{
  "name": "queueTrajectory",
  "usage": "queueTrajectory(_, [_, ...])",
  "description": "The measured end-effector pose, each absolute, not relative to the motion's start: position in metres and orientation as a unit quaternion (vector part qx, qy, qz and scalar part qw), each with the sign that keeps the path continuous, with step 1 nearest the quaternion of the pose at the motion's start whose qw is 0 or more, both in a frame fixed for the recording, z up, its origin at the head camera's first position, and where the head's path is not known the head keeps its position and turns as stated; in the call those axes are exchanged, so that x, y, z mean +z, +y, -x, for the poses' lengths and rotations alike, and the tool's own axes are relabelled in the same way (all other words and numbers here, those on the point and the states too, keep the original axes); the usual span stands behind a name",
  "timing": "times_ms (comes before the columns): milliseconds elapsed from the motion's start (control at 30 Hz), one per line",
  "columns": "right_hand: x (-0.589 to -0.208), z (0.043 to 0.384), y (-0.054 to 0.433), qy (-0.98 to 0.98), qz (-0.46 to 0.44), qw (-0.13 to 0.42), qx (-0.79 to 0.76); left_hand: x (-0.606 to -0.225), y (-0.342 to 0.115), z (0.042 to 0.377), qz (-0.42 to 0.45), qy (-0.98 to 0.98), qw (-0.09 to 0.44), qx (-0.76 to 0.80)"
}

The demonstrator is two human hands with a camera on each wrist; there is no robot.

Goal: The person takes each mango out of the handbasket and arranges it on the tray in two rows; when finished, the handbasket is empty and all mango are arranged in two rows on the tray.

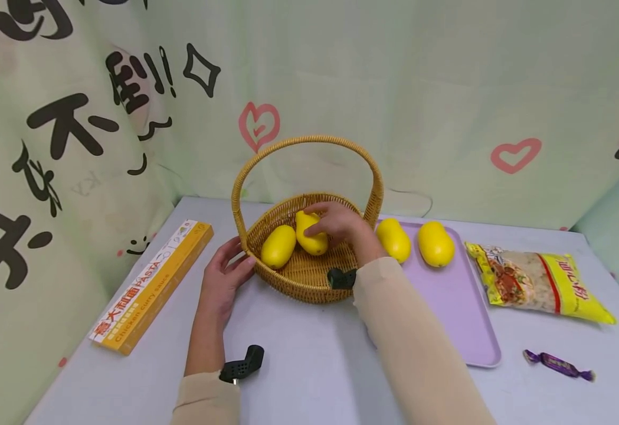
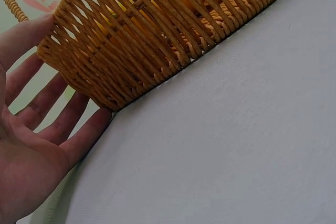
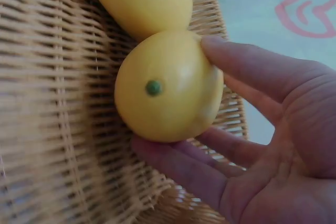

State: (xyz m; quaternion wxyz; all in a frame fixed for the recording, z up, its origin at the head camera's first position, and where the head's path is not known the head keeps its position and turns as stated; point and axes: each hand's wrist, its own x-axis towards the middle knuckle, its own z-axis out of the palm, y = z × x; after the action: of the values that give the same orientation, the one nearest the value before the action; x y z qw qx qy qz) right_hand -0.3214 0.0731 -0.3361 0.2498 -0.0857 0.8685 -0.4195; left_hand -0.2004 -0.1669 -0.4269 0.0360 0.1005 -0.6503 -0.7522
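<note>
My right hand (image 1: 336, 221) reaches into a wicker basket (image 1: 309, 289) with a tall arched handle. Its thumb and fingers hold a yellow pear-shaped fruit (image 1: 309, 235); the right wrist view shows a green spot on that fruit's rounded end (image 3: 168, 87). Beside it in the basket lies another yellow fruit (image 1: 278, 247), touching it in the right wrist view. My left hand (image 1: 224, 280) rests against the basket's left end. In the left wrist view its fingers are spread and nearly straight, fingertips on the woven outer wall (image 2: 136, 45), thumb near the rim.
A lilac tray (image 1: 460, 313) right of the basket bears two yellow fruits, one (image 1: 394, 241) near my right forearm, one (image 1: 435, 244) farther right. Beyond lie a yellow food bag (image 1: 543, 283) and a purple wrapped candy (image 1: 559, 364). At left lies a pasta box (image 1: 152, 286). A printed curtain hangs behind.
</note>
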Motion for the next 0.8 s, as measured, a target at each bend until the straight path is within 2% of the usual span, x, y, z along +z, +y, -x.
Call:
queueTrajectory(300, [-0.326, 0.316, 0.085, 0.861, 0.076, 0.239, -0.442, -0.427, -0.166, 0.201, -0.101, -0.651, 0.036, -0.752])
queueTrajectory(800, [-0.295, 0.297, 0.093, 0.873, 0.088, 0.179, -0.446, -0.427, -0.167, 0.2, -0.104, -0.656, 0.026, -0.747])
